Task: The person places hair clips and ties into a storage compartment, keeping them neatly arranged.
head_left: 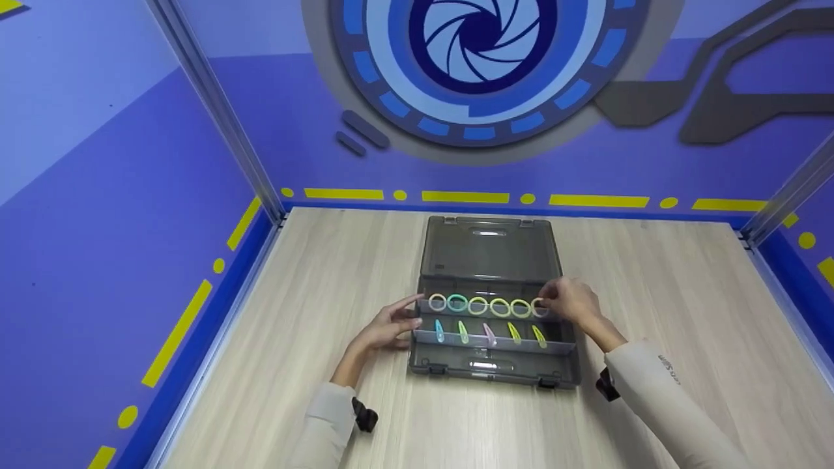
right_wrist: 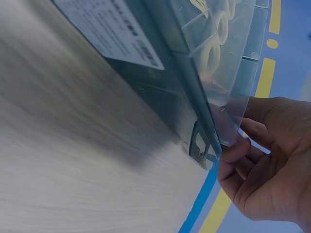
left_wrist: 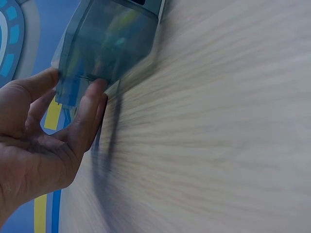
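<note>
A grey see-through storage box (head_left: 495,365) lies with its lid (head_left: 490,251) folded back. Along its rear clear divider runs a row of ring-shaped hair ties (head_left: 477,306), mostly yellow, one teal. Several snap hair clips (head_left: 489,335) in blue, green, pink and yellow sit on the front divider. My right hand (head_left: 573,303) pinches the pale hair tie (head_left: 538,308) at the row's right end, its fingertips partly covering it. Against the box's left side, my left hand (head_left: 389,324) rests with thumb and fingers extended and spread; they touch the box wall (left_wrist: 112,43) in the left wrist view.
The box stands on a light wood-grain table (head_left: 313,273). Blue panels with yellow marks (head_left: 466,197) rise at the back and both sides, joined by metal posts (head_left: 215,104). A printed label (right_wrist: 116,34) shows on the box in the right wrist view.
</note>
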Action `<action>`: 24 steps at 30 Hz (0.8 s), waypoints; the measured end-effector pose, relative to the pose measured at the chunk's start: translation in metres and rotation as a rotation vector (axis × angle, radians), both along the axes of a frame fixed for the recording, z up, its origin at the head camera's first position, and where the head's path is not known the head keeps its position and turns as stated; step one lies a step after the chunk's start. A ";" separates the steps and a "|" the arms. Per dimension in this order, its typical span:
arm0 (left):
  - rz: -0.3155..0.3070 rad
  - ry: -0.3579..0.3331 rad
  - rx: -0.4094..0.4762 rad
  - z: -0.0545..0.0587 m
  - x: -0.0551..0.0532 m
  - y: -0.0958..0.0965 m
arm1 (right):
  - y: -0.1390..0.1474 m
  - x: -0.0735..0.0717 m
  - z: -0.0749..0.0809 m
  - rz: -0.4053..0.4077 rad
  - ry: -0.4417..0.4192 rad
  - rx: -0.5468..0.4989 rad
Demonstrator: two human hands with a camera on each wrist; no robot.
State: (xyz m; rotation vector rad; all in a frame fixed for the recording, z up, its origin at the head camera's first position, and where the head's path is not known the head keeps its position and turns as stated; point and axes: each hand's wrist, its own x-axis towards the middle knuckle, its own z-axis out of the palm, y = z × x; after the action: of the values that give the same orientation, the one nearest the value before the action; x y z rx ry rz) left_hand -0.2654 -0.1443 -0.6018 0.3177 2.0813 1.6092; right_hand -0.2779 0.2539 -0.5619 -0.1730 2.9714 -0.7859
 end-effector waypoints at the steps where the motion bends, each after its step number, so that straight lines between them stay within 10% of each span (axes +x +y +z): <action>1: 0.000 -0.001 0.000 0.000 0.000 0.000 | 0.000 0.000 -0.001 -0.002 -0.004 0.005; 17: 0.013 -0.029 0.026 0.000 0.002 -0.002 | 0.003 0.009 -0.001 0.042 0.039 -0.090; 24: 0.039 -0.071 0.050 0.000 0.004 0.000 | 0.016 0.019 0.009 0.093 -0.006 -0.304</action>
State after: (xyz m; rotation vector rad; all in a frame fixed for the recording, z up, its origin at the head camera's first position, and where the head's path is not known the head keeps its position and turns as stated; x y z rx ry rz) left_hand -0.2619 -0.1440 -0.6015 0.2347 2.0082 1.6731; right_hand -0.2593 0.2701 -0.5528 -0.3199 2.7964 -1.2178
